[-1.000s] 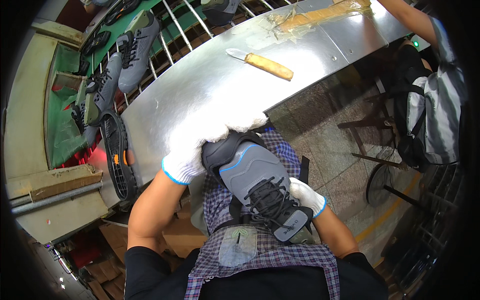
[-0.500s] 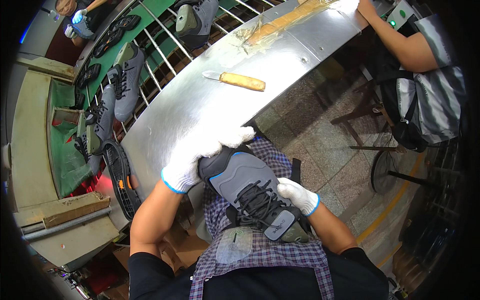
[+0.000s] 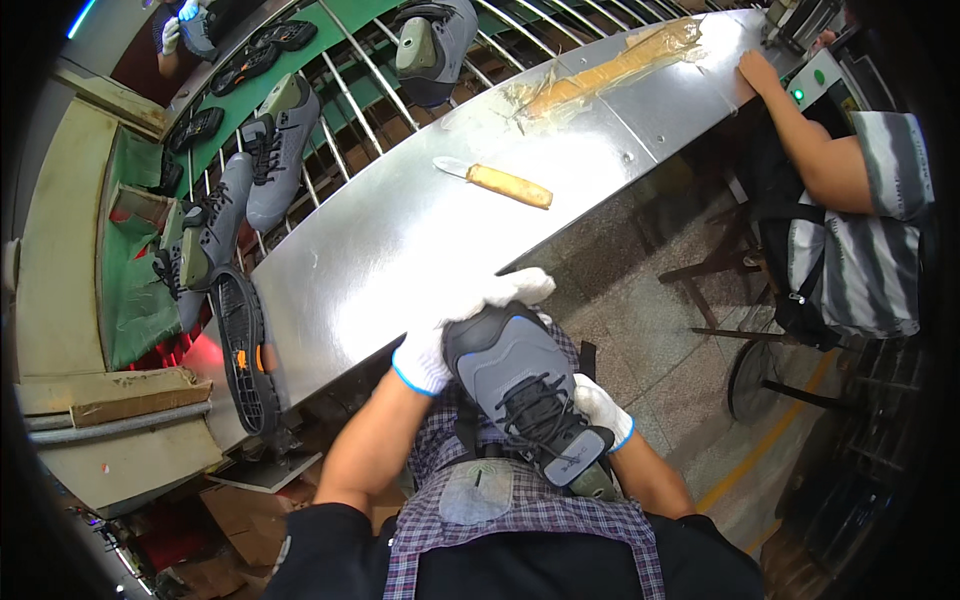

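Observation:
A grey and black lace-up shoe is held over my lap, toe pointing away from me and its heel with an olive-coloured block near my apron. My left hand, in a white knitted glove, wraps round the toe end, its fingers reaching past the far side. My right hand, gloved too, grips the shoe's right side by the laces and tongue; some of its fingers are hidden beneath. A small knife with a yellowish handle lies on the metal bench beyond the shoe.
A black sole with orange patches lies at the bench's left end. Grey shoes stand on the roller rack behind. Brown tape covers part of the bench. At right sits a person in a striped top; another, far left, handles a shoe.
The view has shifted, so bench and knife appear lower and further right. Both hands keep hold of the shoe, which has moved slightly right and turned a little more upright in view.

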A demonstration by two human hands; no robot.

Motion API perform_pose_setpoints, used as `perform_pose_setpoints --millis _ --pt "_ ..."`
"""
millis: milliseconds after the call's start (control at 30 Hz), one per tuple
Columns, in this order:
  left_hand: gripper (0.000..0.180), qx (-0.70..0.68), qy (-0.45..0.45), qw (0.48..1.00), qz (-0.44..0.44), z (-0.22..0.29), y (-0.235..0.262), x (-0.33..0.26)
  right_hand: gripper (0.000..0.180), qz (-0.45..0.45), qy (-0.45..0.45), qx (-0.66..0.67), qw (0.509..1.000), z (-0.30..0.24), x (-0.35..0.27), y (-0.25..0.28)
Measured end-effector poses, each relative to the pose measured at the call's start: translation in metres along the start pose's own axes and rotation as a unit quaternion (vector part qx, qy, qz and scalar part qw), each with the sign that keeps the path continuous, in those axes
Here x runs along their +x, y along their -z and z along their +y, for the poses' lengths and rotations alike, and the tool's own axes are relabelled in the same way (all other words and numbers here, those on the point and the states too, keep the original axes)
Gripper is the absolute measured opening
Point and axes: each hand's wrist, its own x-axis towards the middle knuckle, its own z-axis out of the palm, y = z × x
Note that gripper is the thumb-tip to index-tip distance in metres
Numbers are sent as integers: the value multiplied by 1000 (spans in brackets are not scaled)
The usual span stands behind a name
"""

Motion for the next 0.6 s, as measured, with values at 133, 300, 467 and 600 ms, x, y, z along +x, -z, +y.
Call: perform_pose_setpoints --millis 133,300,467,600 --pt "45 -236 -125 963 -26 -25 17 -28 93 -34 -59 -58 996 -30 13 -13" --pt "58 -54 -67 996 36 78 3 -60 91 -68 -60 -148 985 -56 61 -68" --pt "51 136 -11 985 110 144 23 -124 81 -108 -61 -299 946 -61 91 -134" --pt "47 285 28 955 76 171 9 -140 85 -130 -77 -254 955 -43 99 -139"
